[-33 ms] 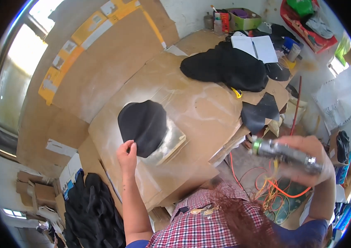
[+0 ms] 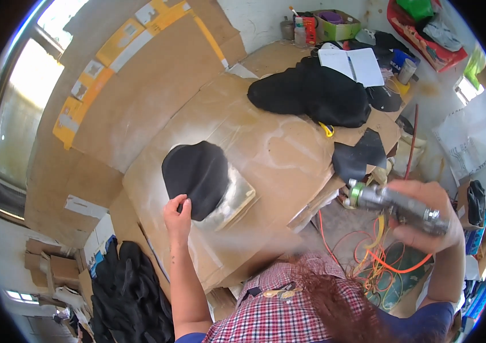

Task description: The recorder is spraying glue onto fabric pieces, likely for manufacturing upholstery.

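Fabric piece (image 2: pixel 194 178), black and rounded, is seen in the head view lying partly over the glossy slab (image 2: pixel 238 197) on the cardboard-covered desk (image 2: pixel 297 143). Its near edge is pinched between thumb and fingers of the left hand (image 2: pixel 179 220). Well right of the slab, the metal spray gun (image 2: pixel 394 206) is gripped by the curled right hand (image 2: pixel 441 207). The fabric is judged light, limp and easily creased, best held by its rim; the gun, rigid and heavier, by its body.

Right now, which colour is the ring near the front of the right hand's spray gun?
The ring is green; the head view shows it best.
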### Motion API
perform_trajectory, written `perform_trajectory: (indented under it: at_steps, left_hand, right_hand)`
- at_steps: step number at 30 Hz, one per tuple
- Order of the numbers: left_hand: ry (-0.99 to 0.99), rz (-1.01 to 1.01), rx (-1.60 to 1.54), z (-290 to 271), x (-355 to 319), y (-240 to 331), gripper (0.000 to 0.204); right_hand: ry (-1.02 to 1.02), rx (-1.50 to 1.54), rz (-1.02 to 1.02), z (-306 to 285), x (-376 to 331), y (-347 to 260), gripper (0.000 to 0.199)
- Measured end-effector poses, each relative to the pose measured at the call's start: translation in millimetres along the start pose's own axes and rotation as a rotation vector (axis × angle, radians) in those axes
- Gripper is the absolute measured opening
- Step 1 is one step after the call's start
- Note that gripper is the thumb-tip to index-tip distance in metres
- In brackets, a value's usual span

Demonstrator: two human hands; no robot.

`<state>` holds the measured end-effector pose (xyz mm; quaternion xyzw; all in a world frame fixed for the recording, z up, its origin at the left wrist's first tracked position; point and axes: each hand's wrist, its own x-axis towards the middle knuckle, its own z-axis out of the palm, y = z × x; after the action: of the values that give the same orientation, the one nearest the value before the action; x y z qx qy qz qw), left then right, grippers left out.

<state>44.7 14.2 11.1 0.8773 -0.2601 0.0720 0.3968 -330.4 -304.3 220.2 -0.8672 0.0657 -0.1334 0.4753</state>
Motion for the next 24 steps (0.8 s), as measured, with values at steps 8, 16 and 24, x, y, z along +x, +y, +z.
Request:
perform_trajectory:
  at_steps: [8,16,24]
  left_hand:
    - [-0.09,-0.141,0.087,16.0,2.9,4.9,0.027]
    - [-0.029,0.201,0.285,40.9,13.0,50.6,0.048]
    - [-0.114,0.111,0.485,71.0,1.5,80.0,0.047]
  right_hand:
    - [-0.223,0.065,-0.219,-75.8,31.5,65.8,0.052]
    - [-0.2,0.197,-0.129,-106.8,96.8,86.2,0.058]
    - [-0.285,0.23,-0.041,-99.8,171.3,36.6,0.058]
